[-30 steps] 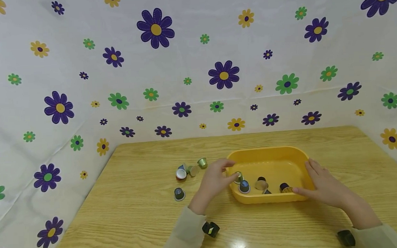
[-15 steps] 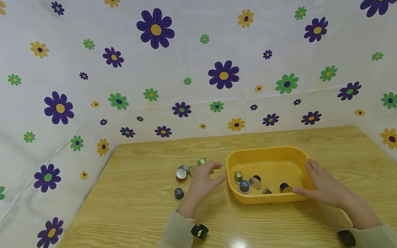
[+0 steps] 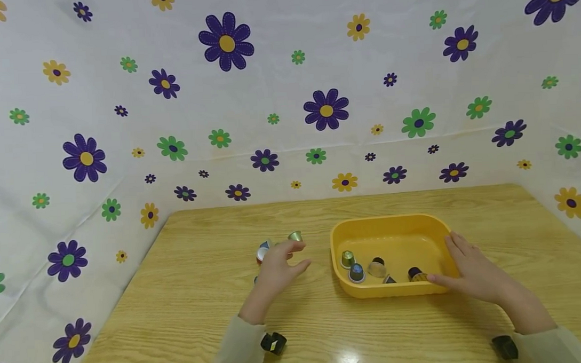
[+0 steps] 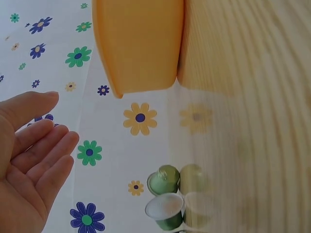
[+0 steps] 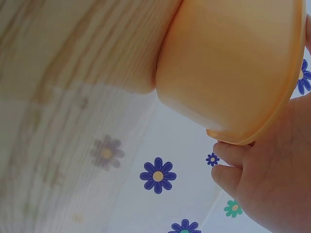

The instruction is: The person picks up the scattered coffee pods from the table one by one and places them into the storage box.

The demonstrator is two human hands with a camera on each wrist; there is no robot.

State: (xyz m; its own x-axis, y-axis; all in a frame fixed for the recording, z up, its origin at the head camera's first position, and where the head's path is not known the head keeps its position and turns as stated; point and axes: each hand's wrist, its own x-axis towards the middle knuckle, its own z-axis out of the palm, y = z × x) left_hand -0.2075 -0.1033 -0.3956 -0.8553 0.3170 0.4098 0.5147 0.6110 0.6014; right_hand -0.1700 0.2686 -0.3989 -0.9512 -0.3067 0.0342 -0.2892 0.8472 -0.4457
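My left hand (image 3: pixel 276 270) hovers over the wooden table, left of the yellow tub (image 3: pixel 388 221), with fingers loosely bent, thumb apart and nothing between them. Beyond its fingers lies a green coffee capsule (image 3: pixel 295 236); a white-lidded capsule (image 3: pixel 262 252) shows behind the knuckles, and others are partly hidden. The left wrist view shows a green capsule (image 4: pixel 164 181) beside a white-lidded one (image 4: pixel 165 206). My right hand (image 3: pixel 478 271) holds the tub's near right corner, thumb over the front rim, fingers along the right side. Inside lie several capsules, among them a green one (image 3: pixel 348 258) and a blue one (image 3: pixel 356 272).
A black-and-gold capsule (image 3: pixel 417 274) lies near the tub's front wall. Black wrist devices sit at the left cuff (image 3: pixel 274 343) and right cuff (image 3: pixel 505 347). A white flower-print cloth (image 3: pixel 268 97) stands behind and beside the table (image 3: pixel 188 292).
My left hand has let go of a green capsule in the tub and drawn back left toward the loose capsules. A tan-lidded capsule in the tub has shifted. The right hand stays put.
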